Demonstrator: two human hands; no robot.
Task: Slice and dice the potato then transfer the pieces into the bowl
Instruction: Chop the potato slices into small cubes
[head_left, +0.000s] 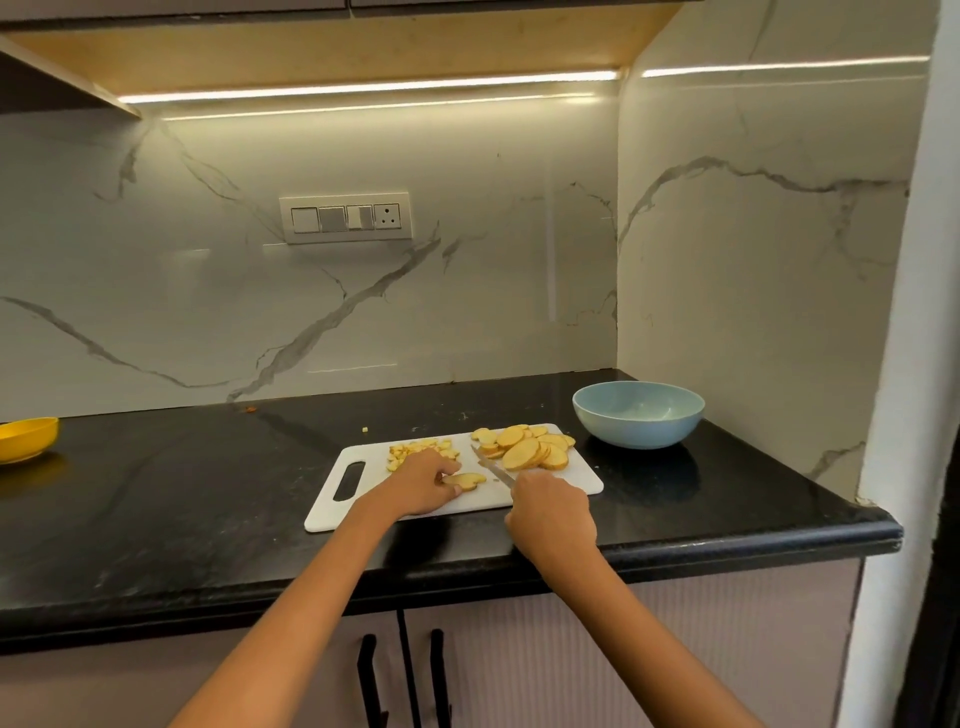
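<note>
Two heaps of pale yellow potato sit on the white plastic cutting board (582, 486): a small pile of diced bits (418, 448) just beyond my left hand (421, 486), and a fanned stack of round slices (530, 449) just beyond my right hand (550, 512). Left fingertips pin a few slices (467, 479) flat against the board. Right hand is clenched round the handle of a small steel-bladed knife (493, 472), its blade running between the pinned slices and the stack. I judge this mid-dicing: slicing looks done, most slices uncut. Next move calls for bringing the blade down across the pinned slices, clear of the fingertips. The light blue round bowl (639, 431), up and right of my right hand, appears empty.
</note>
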